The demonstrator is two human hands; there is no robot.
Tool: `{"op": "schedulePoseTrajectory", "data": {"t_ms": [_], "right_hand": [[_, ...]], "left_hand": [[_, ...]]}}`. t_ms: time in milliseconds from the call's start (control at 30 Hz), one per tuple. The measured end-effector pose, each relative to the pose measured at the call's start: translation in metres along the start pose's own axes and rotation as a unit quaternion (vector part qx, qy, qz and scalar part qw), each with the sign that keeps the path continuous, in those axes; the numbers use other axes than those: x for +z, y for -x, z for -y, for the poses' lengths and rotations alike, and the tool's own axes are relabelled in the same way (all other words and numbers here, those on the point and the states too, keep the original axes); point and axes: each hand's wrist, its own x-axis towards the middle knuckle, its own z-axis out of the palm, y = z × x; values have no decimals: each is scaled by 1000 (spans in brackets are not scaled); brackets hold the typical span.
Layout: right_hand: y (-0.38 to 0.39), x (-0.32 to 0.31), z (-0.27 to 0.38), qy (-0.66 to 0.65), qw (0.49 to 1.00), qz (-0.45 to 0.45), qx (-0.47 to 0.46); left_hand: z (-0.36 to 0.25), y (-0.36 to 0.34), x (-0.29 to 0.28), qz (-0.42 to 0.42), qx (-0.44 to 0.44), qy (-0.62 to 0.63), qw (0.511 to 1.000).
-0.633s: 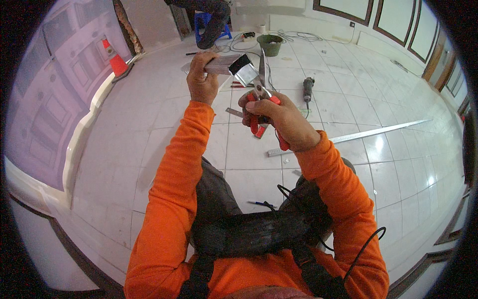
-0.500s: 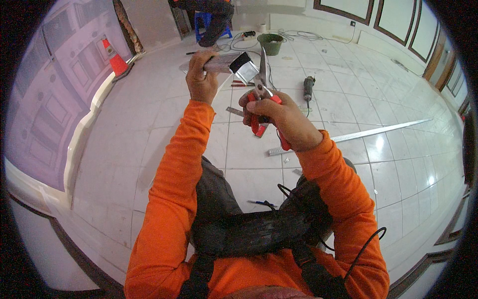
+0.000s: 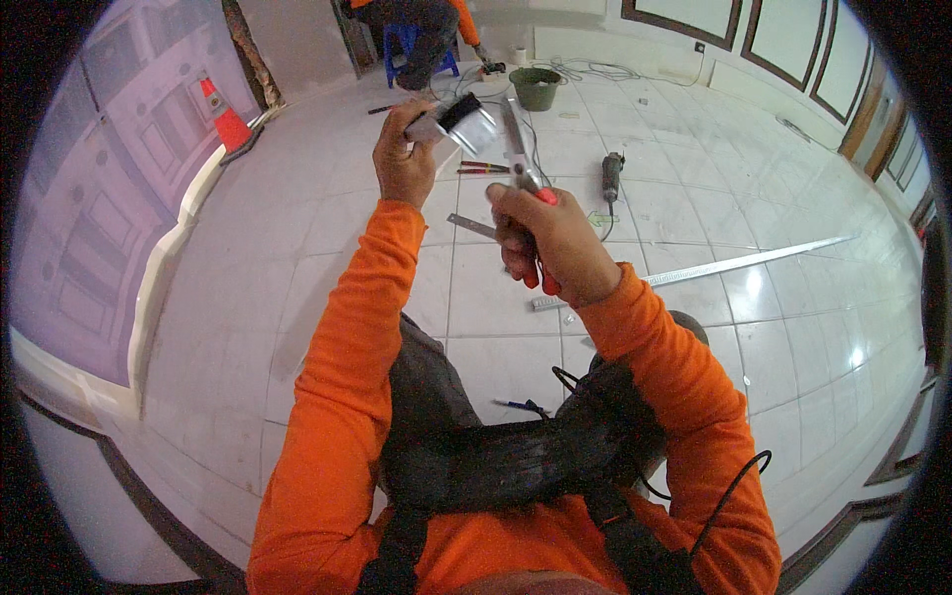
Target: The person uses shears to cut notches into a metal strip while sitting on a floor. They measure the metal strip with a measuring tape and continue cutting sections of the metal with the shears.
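My left hand [image 3: 404, 164] is closed around a silver sheet-metal channel [image 3: 478, 132] with a dark opening at its end, held up in front of me. In my right hand [image 3: 560, 238] are red-handled tin snips [image 3: 520, 159], the fingers wrapped round the grips. The snips' blades point up and stand just right of the channel's end, apart from it. They look nearly closed, though motion blurs them. Below the snips a steel ruler [image 3: 469, 225] lies on the floor, its right end hidden behind my right hand.
On the tiled floor [image 3: 367, 288] lie red-handled pliers [image 3: 484, 167], a corded power tool [image 3: 612, 180], a long metal strip [image 3: 704, 270] and a blue pen [image 3: 518, 405]. Farther off are a green bucket [image 3: 535, 94], cables [image 3: 595, 69], a traffic cone [image 3: 230, 129] and a person [image 3: 426, 45] by a blue stool [image 3: 397, 45].
The snips have moved away from the channel's end, slightly down, and their blades have come closer together. The channel has turned a little in my left hand. The far person's hand has reached toward the floor.
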Motion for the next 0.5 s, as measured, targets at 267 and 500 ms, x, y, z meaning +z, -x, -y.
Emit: {"op": "schedulePoseTrajectory", "data": {"t_ms": [267,500], "right_hand": [[-43,-45,-30,194,963,-107,-152],[-39,-42,-20,298,903,-135,-279]], "left_hand": [[-6,-3,-16,-53,-276,144,949],[-16,-6,-16,-24,-215,38,976]]}}
